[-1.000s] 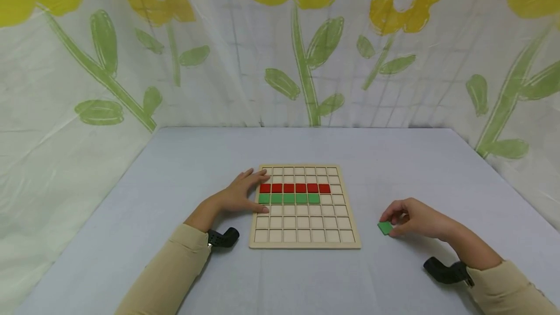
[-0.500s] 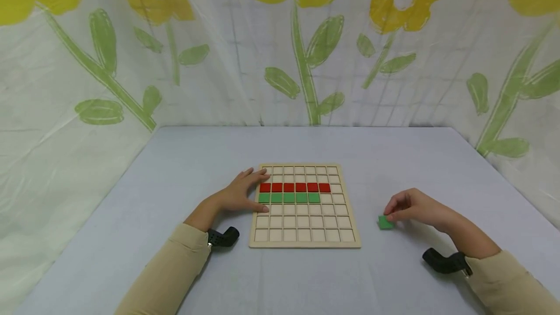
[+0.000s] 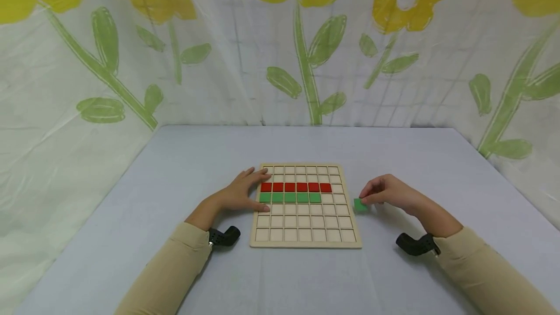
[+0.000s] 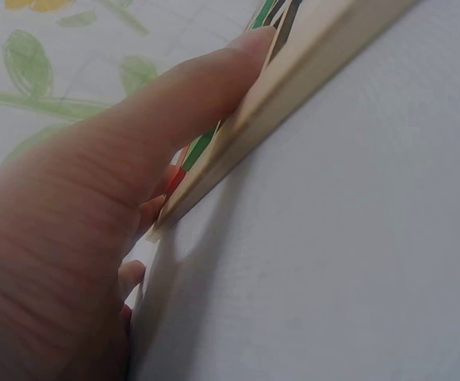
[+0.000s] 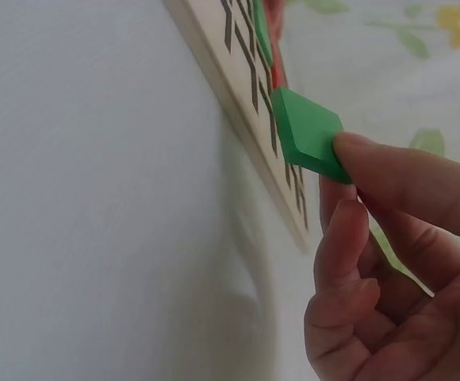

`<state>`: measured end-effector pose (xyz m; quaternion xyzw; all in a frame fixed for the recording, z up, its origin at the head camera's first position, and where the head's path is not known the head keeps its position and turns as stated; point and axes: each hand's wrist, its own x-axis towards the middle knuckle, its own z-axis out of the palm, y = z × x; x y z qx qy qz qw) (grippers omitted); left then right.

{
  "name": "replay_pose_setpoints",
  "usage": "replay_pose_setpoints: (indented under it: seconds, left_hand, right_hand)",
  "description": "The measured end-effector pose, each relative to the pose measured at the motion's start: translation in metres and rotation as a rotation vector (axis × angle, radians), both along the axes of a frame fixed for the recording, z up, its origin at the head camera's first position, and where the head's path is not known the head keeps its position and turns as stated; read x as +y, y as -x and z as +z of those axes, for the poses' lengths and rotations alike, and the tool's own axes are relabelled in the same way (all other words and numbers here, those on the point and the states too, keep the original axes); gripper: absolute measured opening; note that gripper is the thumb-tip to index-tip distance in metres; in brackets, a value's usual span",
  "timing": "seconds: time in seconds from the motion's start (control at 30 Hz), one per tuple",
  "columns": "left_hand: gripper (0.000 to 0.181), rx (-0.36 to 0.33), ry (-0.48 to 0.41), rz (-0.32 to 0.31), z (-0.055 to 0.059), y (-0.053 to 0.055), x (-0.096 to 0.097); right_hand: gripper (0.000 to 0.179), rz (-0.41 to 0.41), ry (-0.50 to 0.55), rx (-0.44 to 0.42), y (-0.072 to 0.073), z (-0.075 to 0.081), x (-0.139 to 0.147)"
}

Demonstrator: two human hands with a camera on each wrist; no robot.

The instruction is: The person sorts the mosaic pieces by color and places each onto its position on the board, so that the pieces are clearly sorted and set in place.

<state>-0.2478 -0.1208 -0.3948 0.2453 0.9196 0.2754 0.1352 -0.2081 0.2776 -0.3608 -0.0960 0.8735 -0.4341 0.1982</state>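
A wooden grid board (image 3: 305,245) lies on the table, with a row of red square tiles (image 3: 302,187) and, just nearer, a row of green square tiles (image 3: 290,198) in its cells. My left hand (image 3: 239,192) rests on the board's left edge, thumb and fingers spread. In the left wrist view the thumb (image 4: 206,87) lies over the board's rim. Beside the board's right edge, my right hand (image 3: 391,192) pinches a loose green tile (image 3: 360,204) by its corner. The right wrist view shows this green tile (image 5: 309,131) tilted between thumb and fingers, above the table.
A white cloth covers the table (image 3: 210,276). Behind it hangs a white curtain (image 3: 236,62) printed with yellow flowers. Black wrist cameras sit on the left (image 3: 224,236) and right (image 3: 414,244) wrists.
My right hand has carried the green tile up from the table at the right, leftward and away from me, to the board's right edge. My left hand stays in place.
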Motion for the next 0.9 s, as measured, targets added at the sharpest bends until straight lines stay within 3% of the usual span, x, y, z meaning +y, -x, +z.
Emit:
replay_pose_setpoints:
  seconds: [0.4, 0.9]
  left_hand:
    - [0.091, 0.005, 0.002, -0.01, -0.002, 0.002, 0.001]
    - [0.091, 0.007, 0.006, -0.012, -0.005, 0.003, 0.001]
  right_hand:
    - [0.024, 0.013, 0.041, 0.012, 0.025, -0.005, -0.037]
    - [0.021, 0.024, 0.057, 0.019, 0.031, -0.01, -0.06]
